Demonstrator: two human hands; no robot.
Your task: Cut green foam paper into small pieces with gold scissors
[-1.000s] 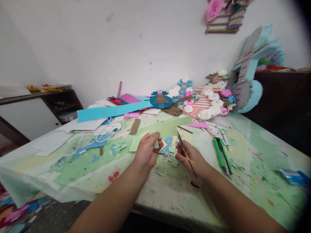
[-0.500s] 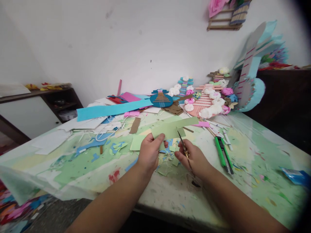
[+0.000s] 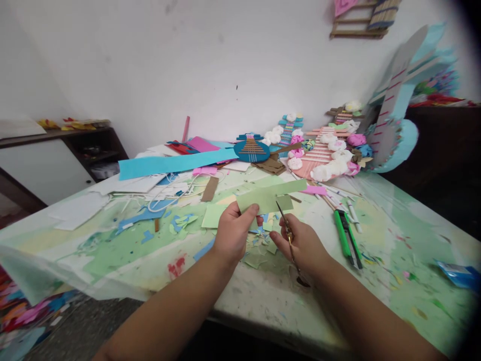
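Green paper (image 3: 264, 199) juts ahead of left hand (image 3: 233, 230); right hand (image 3: 303, 246) holds scissors (image 3: 288, 233).

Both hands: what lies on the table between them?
The head view shows small green and blue paper scraps there, between the left hand, holding green paper, and the right hand, holding scissors.

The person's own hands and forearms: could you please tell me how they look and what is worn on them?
The left hand and right hand are both bare, without gloves; no ring, watch or bracelet shows. Both forearms are uncovered too, with no sleeve in the picture.
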